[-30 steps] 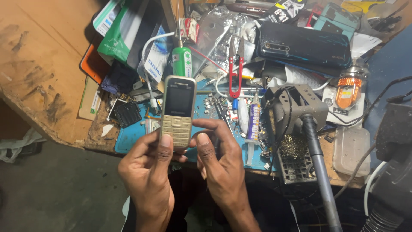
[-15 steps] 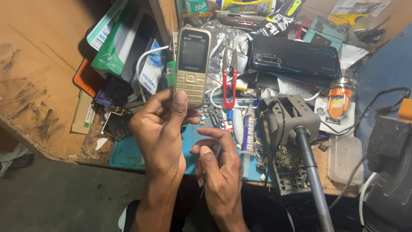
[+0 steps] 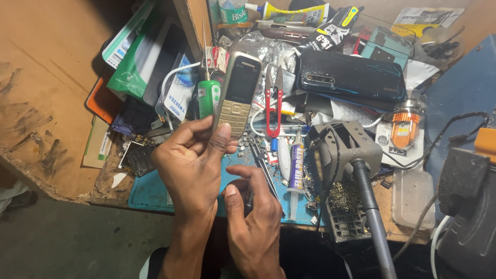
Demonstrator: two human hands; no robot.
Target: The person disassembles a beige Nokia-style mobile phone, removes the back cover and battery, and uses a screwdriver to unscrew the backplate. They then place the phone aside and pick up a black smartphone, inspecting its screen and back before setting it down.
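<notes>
The left hand (image 3: 191, 163) alone now holds the gold keypad phone (image 3: 236, 94), lifted farther toward the bench's back edge, while the right hand (image 3: 253, 217) has let go and dropped to the black tweezers (image 3: 262, 164) near the blue mat's front edge.

Scuffed wooden bench (image 3: 46, 103) fills upper left; grey concrete floor (image 3: 77, 243) lower left; dim light, blue mat (image 3: 150, 194) centre.

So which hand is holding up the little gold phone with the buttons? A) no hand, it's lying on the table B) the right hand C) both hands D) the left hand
D: the left hand grips the gold keypad phone by its lower end, lifted above the cluttered bench, while the right hand sits lower, pinching thin black tweezers instead.
</notes>
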